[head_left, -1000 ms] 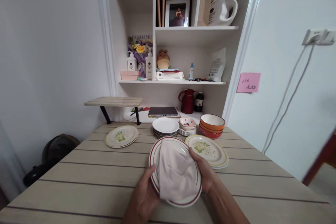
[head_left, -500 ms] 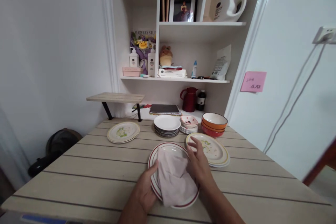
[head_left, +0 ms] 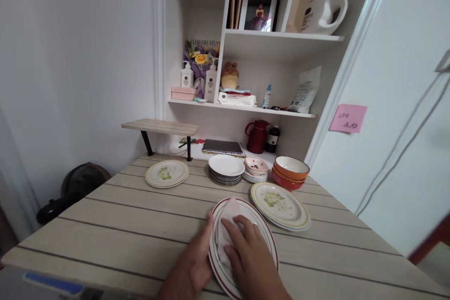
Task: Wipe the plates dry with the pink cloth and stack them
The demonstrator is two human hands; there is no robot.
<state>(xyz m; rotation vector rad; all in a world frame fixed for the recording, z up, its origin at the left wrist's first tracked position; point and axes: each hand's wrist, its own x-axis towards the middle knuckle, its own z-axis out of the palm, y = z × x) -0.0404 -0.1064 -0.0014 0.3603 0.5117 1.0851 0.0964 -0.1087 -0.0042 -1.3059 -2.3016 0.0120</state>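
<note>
A white plate with dark red rings (head_left: 264, 223) is tilted above the front of the wooden table. My left hand (head_left: 198, 262) grips its left edge, thumb along the rim and the other fingers hidden underneath. Over the plate's face lies a pale pink cloth (head_left: 222, 240), bunched under my right hand (head_left: 252, 262). The fingers of that hand are bent and press the cloth against the plate. Just beyond, to the right, is a stack of cream plates with a yellow rim and a green flower print (head_left: 293, 204).
Similar flowered plates (head_left: 167, 173) lie at the left. Along the back stand stacked white plates (head_left: 227, 165), small pink-patterned bowls (head_left: 256, 165) and orange and red bowls (head_left: 288, 176). A small raised shelf (head_left: 160, 126) and a red jug (head_left: 257, 136) are behind them.
My right hand has come down from the plate's right side onto the cloth, which is now gathered smaller toward the left. The plate is turned and tilted more. The camera view has rotated slightly.
</note>
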